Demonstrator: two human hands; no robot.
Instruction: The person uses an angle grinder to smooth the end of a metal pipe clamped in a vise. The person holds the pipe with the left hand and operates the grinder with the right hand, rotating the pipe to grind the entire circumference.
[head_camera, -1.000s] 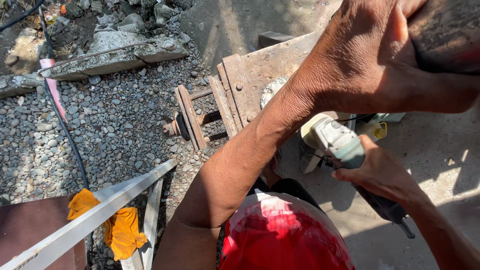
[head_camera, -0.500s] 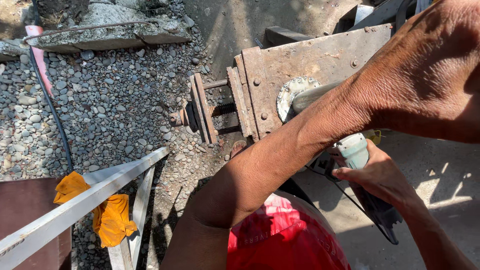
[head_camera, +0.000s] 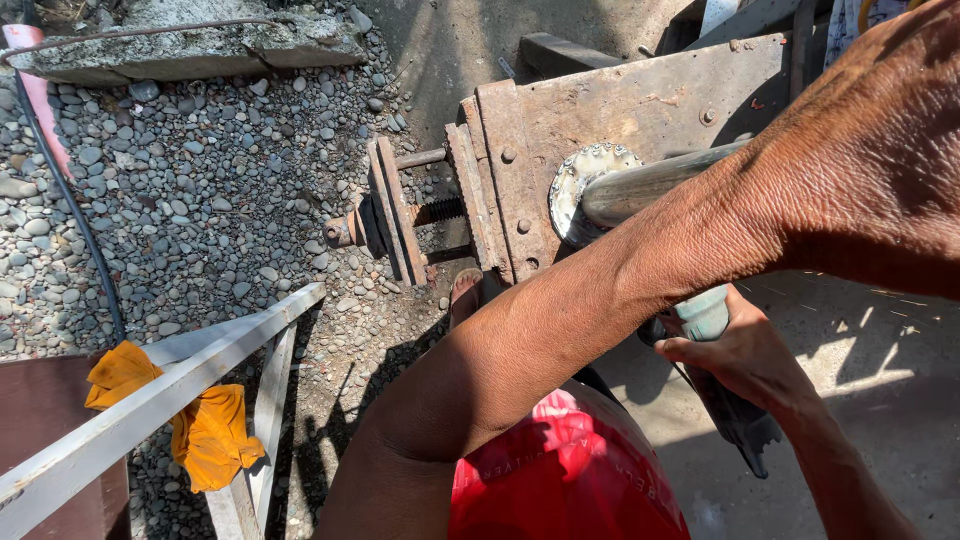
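Note:
My left arm crosses the view from bottom left to top right, and my left hand (head_camera: 880, 150) sits at the right edge with its fingers out of sight. Beneath that forearm, my right hand (head_camera: 745, 355) grips a power grinder (head_camera: 705, 315) with a teal body and a dark rear handle. A grey metal pipe (head_camera: 650, 185) with a round rough-edged flange (head_camera: 575, 185) lies against a rusty steel plate (head_camera: 620, 100). The grinder's front end is hidden behind my left arm.
A rusty screw clamp (head_camera: 395, 215) juts from the plate's left edge over grey gravel (head_camera: 200, 190). A white metal frame (head_camera: 160, 400) with an orange cloth (head_camera: 215, 430), a black cable (head_camera: 75, 215) and a concrete slab (head_camera: 190, 45) lie left. Red clothing (head_camera: 560, 470) is below.
The view has shifted toward the rusty plate, so the pipe and flange now show. The grinder in my right hand has slipped further under my left forearm.

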